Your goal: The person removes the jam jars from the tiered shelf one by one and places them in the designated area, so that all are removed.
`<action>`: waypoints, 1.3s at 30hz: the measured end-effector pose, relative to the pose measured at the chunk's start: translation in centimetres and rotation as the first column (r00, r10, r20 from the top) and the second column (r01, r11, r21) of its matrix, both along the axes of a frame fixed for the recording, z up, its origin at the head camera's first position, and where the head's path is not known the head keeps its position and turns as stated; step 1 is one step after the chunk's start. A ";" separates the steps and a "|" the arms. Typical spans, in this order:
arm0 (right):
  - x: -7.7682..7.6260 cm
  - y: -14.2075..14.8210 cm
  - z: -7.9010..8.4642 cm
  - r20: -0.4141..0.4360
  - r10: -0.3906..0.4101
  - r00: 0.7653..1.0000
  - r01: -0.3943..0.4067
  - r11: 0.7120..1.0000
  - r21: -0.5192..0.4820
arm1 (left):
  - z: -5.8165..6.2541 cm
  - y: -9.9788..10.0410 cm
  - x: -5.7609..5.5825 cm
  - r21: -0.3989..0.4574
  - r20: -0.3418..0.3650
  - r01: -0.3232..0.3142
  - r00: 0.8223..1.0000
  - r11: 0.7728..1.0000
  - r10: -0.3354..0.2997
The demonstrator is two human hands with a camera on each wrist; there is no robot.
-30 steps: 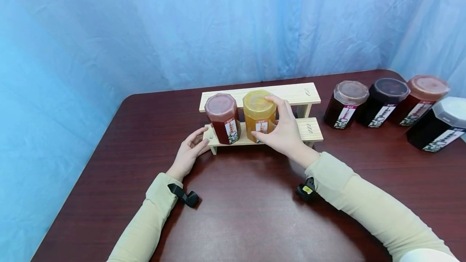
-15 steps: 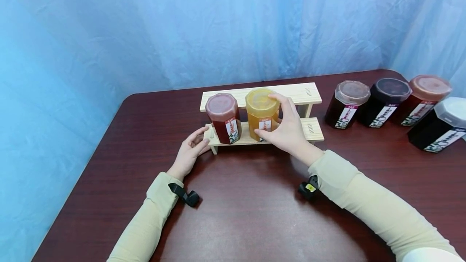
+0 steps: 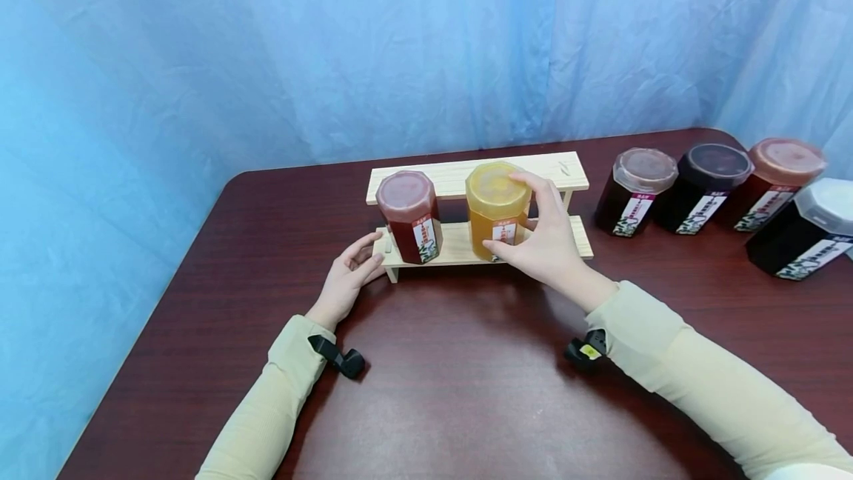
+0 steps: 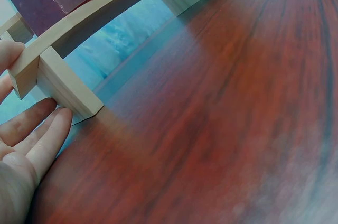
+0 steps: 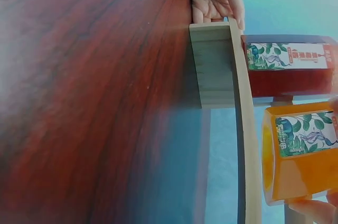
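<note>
A yellow jar (image 3: 498, 202) stands over the lower step of the two-tier wooden rack (image 3: 453, 244), my right hand (image 3: 549, 239) gripping its right side. My thumb is low near the label and a finger is at the lid. In the right wrist view the yellow jar's (image 5: 301, 150) underside shows, slightly tilted and just off the board. To its left a red jar (image 3: 412, 224) stands on the same step. At the rack's left end my left hand (image 3: 343, 280) touches the board and leg with fairly straight fingers (image 4: 50, 134).
Several more jars stand at the right of the dark wooden table (image 3: 433, 391): a dark red jar (image 3: 636, 191), a black jar (image 3: 706, 187), a red jar (image 3: 773, 184) and a white-lidded dark jar (image 3: 809, 232). The rack's upper step (image 3: 460, 172) lies behind. A blue curtain (image 3: 400, 50) hangs beyond.
My right hand has moved the yellow jar to the right along the lower step, widening its distance from the red jar. The left hand has stayed at the rack's left end.
</note>
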State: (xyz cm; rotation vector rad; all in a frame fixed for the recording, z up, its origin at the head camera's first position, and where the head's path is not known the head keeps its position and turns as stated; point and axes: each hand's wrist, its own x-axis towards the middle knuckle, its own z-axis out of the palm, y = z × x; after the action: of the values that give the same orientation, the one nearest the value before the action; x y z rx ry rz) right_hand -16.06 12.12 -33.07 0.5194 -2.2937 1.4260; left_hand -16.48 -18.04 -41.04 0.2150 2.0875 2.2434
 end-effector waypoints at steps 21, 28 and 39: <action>2.0 4.5 -0.7 -0.040 -0.098 0.994 0.098 0.995 0.019 | -0.1 0.0 0.0 -0.004 -0.003 -0.001 1.000 1.000 0.001; 2.4 6.2 -0.9 -0.086 -0.115 0.990 0.117 0.993 0.018 | -0.1 -0.1 -0.1 -0.008 -0.008 0.000 1.000 1.000 0.000; 3.0 8.3 -0.2 -0.068 -0.158 0.985 0.161 0.987 0.029 | -0.1 0.0 0.0 -0.008 -0.003 0.000 1.000 1.000 0.000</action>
State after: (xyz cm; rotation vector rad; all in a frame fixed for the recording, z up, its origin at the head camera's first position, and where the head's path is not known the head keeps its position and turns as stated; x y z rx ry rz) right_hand -13.11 20.43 -33.31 0.3767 -2.2563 1.2774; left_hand -16.50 -18.08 -41.09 0.2179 2.0977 2.2362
